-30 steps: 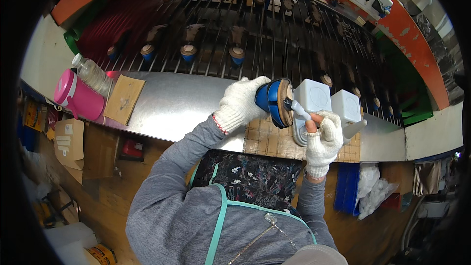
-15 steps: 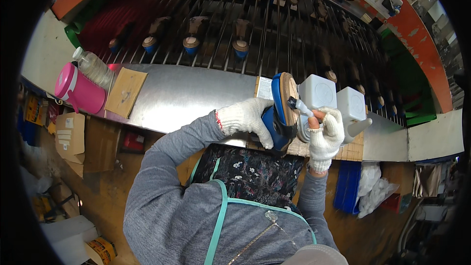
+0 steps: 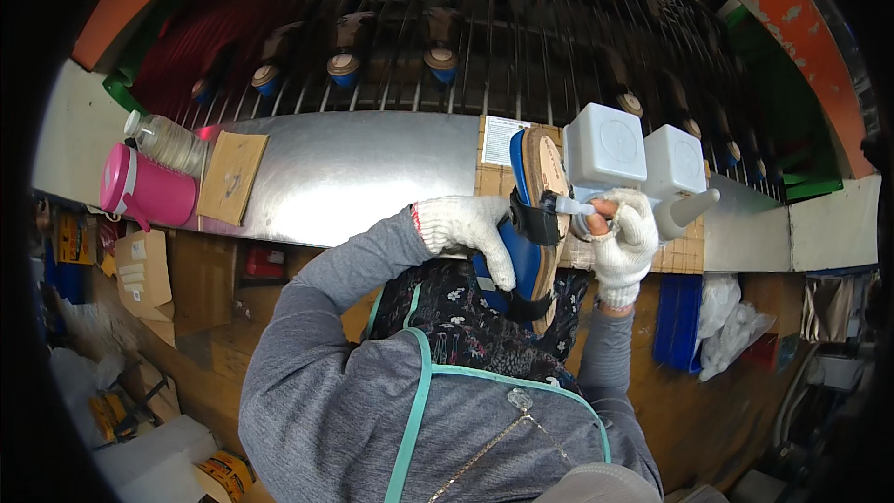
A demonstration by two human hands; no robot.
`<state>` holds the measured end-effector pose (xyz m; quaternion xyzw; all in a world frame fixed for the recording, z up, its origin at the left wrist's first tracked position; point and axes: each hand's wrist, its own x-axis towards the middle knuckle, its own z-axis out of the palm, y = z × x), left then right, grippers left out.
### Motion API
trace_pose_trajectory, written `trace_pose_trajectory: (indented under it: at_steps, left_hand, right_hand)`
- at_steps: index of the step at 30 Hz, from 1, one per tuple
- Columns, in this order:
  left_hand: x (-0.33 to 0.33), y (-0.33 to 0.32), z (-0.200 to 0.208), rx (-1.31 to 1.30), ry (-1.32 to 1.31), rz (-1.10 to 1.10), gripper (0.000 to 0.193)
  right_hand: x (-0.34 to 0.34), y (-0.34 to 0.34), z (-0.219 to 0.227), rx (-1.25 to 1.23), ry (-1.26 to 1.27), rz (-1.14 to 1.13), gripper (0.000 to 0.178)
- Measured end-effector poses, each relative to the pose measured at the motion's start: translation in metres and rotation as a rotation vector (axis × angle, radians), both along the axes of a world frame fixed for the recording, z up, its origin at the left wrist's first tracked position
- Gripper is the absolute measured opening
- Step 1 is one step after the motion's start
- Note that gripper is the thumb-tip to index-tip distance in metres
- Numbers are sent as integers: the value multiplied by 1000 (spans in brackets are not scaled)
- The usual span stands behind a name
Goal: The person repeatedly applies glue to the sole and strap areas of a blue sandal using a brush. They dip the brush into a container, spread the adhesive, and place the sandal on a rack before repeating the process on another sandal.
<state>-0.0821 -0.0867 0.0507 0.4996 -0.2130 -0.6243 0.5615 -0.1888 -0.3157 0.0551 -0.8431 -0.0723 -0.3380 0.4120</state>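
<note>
My left hand point(image 3: 470, 235), in a white knit glove, grips a sandal by its blue form. The sandal point(image 3: 543, 163) stands with its toe end away from me, its tan sole edge turned right. Dark straps point(image 3: 534, 224) cross the blue form point(image 3: 521, 256). My right hand point(image 3: 624, 247), in a glove that leaves the fingertips bare, pinches the whitish handle of a small brush point(image 3: 575, 208). The brush's dark tip lies against the sandal's side close to the upper strap; whether it touches the sole or the strap is hard to tell.
White square containers point(image 3: 607, 147) and a white nozzle point(image 3: 691, 209) stand close beyond my right hand. Behind the metal ledge point(image 3: 372, 163) is a rack of rods point(image 3: 494, 47) carrying several sandals. A pink jug point(image 3: 154, 188), a clear bottle point(image 3: 168, 144) and a cardboard piece point(image 3: 233, 177) are at left.
The sandal has turned and come lower, showing more of its sole and straps. My right hand with the brush has shifted along its side. The whole view has tilted slightly.
</note>
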Motion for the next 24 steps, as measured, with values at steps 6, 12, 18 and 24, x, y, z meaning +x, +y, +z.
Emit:
trace_pose_trajectory:
  at_steps: [6,12,18,24]
  left_hand:
    - [-2,-12,1,10,39,-106,71]
    - [-2,-11,8,-70,-106,24,71]
    - [6,21,-44,-219,-72,411,71]
    - [23,20,-106,-626,557,579,87]
  right_hand:
    - [13,-34,14,47,165,198,18]
    - [-18,-28,-20,209,219,79,15]
    - [-73,-59,-35,24,452,-384,15]
    - [-69,-67,-39,-494,382,-595,11]
